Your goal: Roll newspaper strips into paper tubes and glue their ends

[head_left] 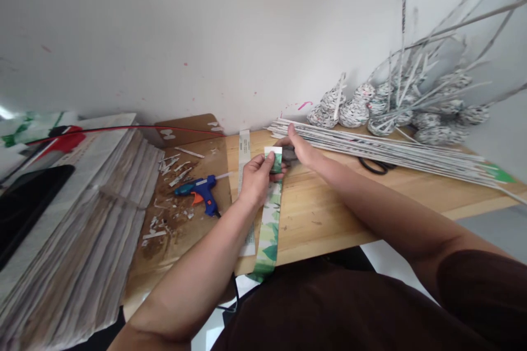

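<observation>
A long green and white leaf-patterned paper strip (269, 225) runs from my left hand down over the table's front edge. My left hand (258, 176) pinches its upper end, thumb on top. Just right of it, my right hand (298, 148) is raised on its side with the thumb up; its other fingers are partly hidden behind a dark, blurred thing, so its hold cannot be made out. A pale printed strip (244, 148) lies flat on the wooden table (317, 208), partly under my left hand and forearm.
At left are a blue glue gun (208, 194), paper scraps (154, 230) and a tall stack of newspaper (111, 214). Thin paper rods (382, 151) lie at the back right, before woven paper balls (354, 112). Black-handled scissors (376, 166) lie near the rods.
</observation>
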### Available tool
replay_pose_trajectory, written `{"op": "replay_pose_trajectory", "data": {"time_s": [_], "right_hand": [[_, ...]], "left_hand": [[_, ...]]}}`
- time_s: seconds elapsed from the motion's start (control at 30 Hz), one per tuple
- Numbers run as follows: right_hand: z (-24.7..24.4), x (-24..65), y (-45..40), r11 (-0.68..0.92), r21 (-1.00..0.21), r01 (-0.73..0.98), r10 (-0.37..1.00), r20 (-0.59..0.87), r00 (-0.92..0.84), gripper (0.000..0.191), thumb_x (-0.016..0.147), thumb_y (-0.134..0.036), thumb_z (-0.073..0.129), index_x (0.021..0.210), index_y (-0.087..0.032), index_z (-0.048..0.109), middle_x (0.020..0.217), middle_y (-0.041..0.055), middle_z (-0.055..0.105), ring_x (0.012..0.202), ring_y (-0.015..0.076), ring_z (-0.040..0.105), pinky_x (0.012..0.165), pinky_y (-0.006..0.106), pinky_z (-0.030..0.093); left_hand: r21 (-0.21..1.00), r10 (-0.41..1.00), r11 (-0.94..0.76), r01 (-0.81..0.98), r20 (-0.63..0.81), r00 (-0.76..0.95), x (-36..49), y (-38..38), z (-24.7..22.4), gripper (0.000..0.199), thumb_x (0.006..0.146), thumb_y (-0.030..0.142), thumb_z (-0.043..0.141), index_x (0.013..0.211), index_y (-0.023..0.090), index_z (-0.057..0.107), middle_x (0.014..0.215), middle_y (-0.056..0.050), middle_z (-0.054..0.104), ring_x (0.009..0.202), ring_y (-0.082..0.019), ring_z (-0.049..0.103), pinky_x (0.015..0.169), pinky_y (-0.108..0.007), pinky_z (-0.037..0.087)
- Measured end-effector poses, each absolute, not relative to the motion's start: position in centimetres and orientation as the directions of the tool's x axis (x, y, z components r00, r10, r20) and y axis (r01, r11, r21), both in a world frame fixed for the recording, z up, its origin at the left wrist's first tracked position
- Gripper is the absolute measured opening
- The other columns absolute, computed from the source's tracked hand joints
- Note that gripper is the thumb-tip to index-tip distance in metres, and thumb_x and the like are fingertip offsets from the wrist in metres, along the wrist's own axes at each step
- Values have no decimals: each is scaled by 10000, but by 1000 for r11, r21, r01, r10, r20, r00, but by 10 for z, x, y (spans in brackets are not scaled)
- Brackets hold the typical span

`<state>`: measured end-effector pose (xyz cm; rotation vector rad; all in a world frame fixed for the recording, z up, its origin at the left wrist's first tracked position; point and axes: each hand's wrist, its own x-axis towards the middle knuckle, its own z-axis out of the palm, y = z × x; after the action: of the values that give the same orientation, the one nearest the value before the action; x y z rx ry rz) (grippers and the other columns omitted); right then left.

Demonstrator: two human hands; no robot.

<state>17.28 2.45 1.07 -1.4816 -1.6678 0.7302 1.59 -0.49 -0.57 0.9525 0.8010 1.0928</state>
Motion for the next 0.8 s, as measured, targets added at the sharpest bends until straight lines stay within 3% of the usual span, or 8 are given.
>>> {"op": "replay_pose_trajectory", "data": {"time_s": [0.07,0.13,0.23,0.3,0.43,0.57,0.7,0.8], "right_hand": [[20,178,21,302,-814,496,946,319,-53,825,966,-667,96,783,-190,744,1004,82,723,1025,221,629,879,331,453],[28,181,12,386,-794,469,911,408,-58,686,941,-686,300,832,-187,758,1034,85,714,1033,226,617,910,346,454],[30,181,1,288,-902,321,957,260,-129,515,873,-629,532,903,-167,758,837,61,696,770,173,616,712,300,494],[24,179,-2,176,-962,211,975,140,-175,452,828,-575,623,953,-158,747,748,34,657,643,132,562,562,247,441],[8,180,0,92,-995,35,973,83,-217,404,842,-497,635,1048,-158,711,742,30,648,635,118,563,513,215,417],[-2,183,-2,184,-965,188,949,125,-290,272,901,-362,570,997,-155,717,863,61,708,728,147,638,637,266,510],[-9,181,-7,364,-796,484,926,250,-284,224,900,-197,533,991,-183,737,949,58,745,872,185,678,805,322,514],[-12,179,-8,421,-695,583,904,370,-212,256,920,-174,490,982,-186,738,915,63,743,855,191,679,816,327,509]], "left_hand": [[918,963,158,-363,-62,262,16,-5,-6,395,726,503,756,858,147,646,710,-32,691,612,-130,678,544,-208,534],[919,967,150,-364,-61,246,16,-4,-6,389,726,502,754,850,151,644,725,-31,694,616,-130,678,544,-209,535],[921,969,147,-361,-61,239,16,-4,-6,382,717,497,760,839,152,648,742,-30,696,625,-128,675,550,-209,536],[924,969,136,-356,-49,242,15,-3,-6,376,722,491,757,850,152,657,744,-27,696,624,-124,670,560,-210,538],[939,965,112,-325,-26,260,14,-3,-8,355,771,480,718,900,153,670,749,-28,703,635,-121,666,558,-201,535],[946,975,100,-308,-31,221,14,-4,-10,355,784,479,709,901,147,664,754,-34,707,635,-115,665,550,-189,525],[942,982,123,-312,-69,178,15,-4,-10,355,760,474,736,851,145,638,699,-21,686,581,-110,651,509,-181,507],[945,978,135,-298,-79,192,14,-4,-9,357,762,467,737,872,140,644,688,-18,677,580,-113,652,504,-182,510]]}}
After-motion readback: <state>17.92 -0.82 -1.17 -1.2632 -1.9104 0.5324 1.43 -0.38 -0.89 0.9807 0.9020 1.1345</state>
